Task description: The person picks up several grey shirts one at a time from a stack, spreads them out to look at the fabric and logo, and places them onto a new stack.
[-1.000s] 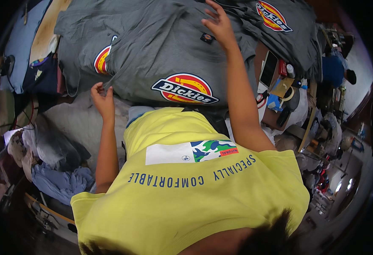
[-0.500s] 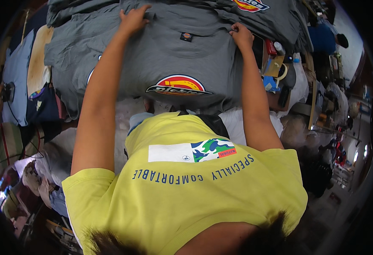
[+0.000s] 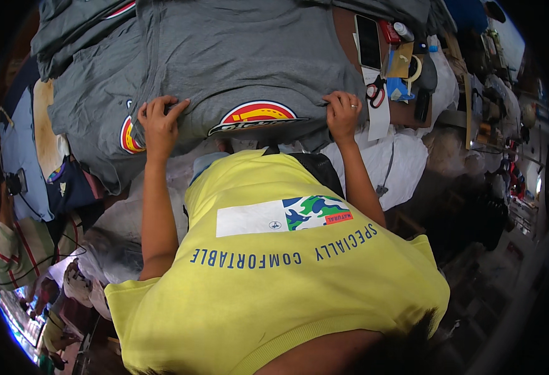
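A grey T-shirt point(image 3: 243, 53) lies spread over the table in front of me, with a red, yellow and white printed emblem point(image 3: 259, 114) close to its near edge. My left hand point(image 3: 160, 128) grips the shirt to the left of the emblem, fingers bent and thumb toward the print. On the emblem's right, my right hand point(image 3: 342, 115) pinches the cloth, a ring on one finger. Shallow folds run between the two hands. Further left, more grey T-shirts point(image 3: 93, 94) lie in a layered heap, part of a similar emblem point(image 3: 129, 134) showing beside my left hand.
To the right lie a phone point(image 3: 367, 42), scissors point(image 3: 376, 94) with red-and-black handles, a tape roll point(image 3: 415, 67) and a dark handheld object point(image 3: 422, 105). Light blue cloth point(image 3: 21, 144) and a wooden board point(image 3: 43, 112) are at the left. White plastic sheeting point(image 3: 399, 165) hangs near my right arm.
Both hands have come toward me, from the shirt's collar area to its near part. The collar label is out of sight. The phone and scissors at the right are now uncovered.
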`<control>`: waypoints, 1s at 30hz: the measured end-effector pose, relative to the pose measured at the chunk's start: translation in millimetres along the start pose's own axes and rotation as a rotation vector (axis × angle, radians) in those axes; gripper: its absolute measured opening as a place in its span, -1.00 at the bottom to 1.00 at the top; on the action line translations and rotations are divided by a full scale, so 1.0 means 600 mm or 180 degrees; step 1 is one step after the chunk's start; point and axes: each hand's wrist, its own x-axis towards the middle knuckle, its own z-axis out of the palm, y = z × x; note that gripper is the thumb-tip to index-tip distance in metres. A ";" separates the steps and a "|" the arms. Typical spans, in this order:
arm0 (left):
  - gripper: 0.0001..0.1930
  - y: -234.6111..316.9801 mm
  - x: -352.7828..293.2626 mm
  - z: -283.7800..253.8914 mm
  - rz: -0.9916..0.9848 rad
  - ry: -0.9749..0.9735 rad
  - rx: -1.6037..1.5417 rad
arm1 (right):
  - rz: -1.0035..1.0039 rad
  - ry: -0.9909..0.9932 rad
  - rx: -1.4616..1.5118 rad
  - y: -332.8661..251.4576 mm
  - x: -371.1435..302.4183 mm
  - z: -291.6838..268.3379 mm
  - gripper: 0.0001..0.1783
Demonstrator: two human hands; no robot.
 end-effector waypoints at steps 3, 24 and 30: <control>-0.48 -0.002 -0.004 0.008 0.0040 0.0093 -0.0009 | 0.0152 0.0045 0.0074 0.000 -0.004 0.010 -0.79; -0.69 -0.078 0.194 -0.013 -0.0881 0.0478 -0.1820 | 0.1999 0.0186 0.2565 0.086 0.174 -0.005 -0.73; -0.39 -0.094 0.157 0.068 -0.1342 0.0011 0.0119 | 0.1766 -0.0251 0.1517 0.095 0.126 0.017 -0.48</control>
